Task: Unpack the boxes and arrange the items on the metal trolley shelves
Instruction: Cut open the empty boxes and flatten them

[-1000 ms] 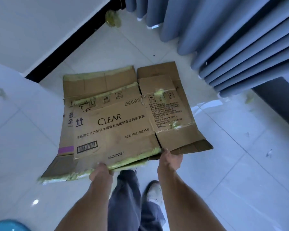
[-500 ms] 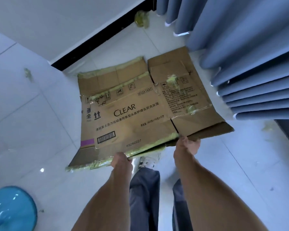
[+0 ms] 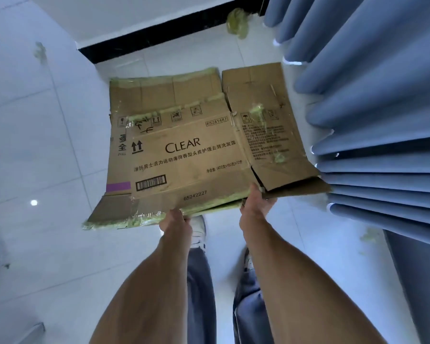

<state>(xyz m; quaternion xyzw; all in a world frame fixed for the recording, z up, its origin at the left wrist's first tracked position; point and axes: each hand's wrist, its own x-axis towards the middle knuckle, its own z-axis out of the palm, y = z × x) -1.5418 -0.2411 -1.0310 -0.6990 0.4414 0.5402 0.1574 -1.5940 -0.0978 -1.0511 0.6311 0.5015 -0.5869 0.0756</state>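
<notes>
Flattened cardboard box [image 3: 184, 155] held level above the floor [image 3: 47, 157].
My left hand [image 3: 175, 217] and right hand [image 3: 257, 202] grip its near edge; long axis crosswise; curtain [image 3: 372, 100] closer than before.

Flattened cardboard box [image 3: 184, 155]: brown, printed "CLEAR" w/ Chinese text, barcode, up-arrows, nos. 65241487 & 65242227. Second flattened box [image 3: 117, 150] beneath, purple patch showing at left edge. Both lie roughly flat, held in air above white tile floor, printed side up. Flaps spread open; right flap panel carries small print, handling symbols. Yellow-green tape remnants along near edge, upper crease, right panel. Near edge gripped by left hand [image 3: 175, 218] & right hand [image 3: 256, 203], thumbs on top.
</notes>
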